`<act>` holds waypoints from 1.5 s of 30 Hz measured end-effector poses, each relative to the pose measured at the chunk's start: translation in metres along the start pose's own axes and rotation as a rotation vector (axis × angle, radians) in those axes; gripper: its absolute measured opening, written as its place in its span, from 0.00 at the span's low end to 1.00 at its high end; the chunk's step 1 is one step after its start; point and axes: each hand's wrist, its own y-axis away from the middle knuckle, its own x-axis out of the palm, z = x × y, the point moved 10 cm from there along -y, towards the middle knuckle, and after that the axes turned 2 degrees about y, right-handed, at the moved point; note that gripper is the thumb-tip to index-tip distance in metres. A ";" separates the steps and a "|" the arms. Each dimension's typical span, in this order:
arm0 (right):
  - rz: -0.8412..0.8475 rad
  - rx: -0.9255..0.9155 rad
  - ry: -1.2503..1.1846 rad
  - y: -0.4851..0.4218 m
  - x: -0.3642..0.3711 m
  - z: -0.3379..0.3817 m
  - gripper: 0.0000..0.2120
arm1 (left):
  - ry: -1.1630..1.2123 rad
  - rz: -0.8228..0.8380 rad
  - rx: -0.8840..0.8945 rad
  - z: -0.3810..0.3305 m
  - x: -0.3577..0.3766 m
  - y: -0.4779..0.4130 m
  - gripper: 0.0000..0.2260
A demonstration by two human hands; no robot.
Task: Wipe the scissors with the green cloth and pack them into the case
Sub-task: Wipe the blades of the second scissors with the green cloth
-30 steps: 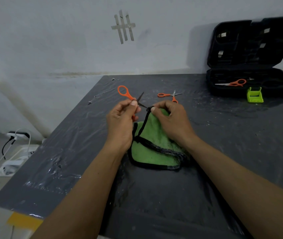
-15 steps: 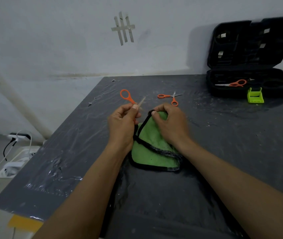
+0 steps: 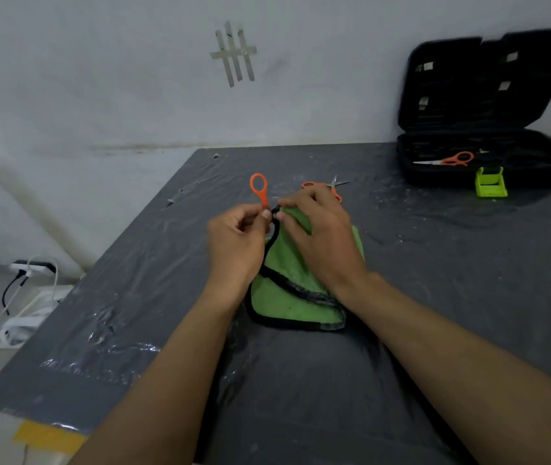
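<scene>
Partly hidden: held scissors (image 3: 259,189), blades buried in green cloth (image 3: 295,297), one orange loop showing. Second scissors (image 3: 329,188) on surface (image 3: 468,263) behind right hand (image 3: 322,243), handles half covered. Open black case (image 3: 488,162) at far right corner, third scissors (image 3: 448,160) inside; lime-green holder (image 3: 490,183) before it. Left hand (image 3: 237,243) pinches scissors handle; right hand pinches cloth around blades, mid-surface, fingertips meeting.
</scene>
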 end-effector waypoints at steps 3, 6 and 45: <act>0.034 -0.045 0.032 0.000 0.003 0.004 0.06 | -0.069 0.015 0.057 -0.003 0.004 0.000 0.06; 0.047 -0.055 0.050 -0.001 0.004 0.004 0.06 | -0.085 0.035 0.056 -0.002 0.006 0.001 0.06; 0.230 0.243 0.040 -0.001 0.009 -0.018 0.06 | 0.746 -0.037 -0.417 0.016 0.003 0.000 0.07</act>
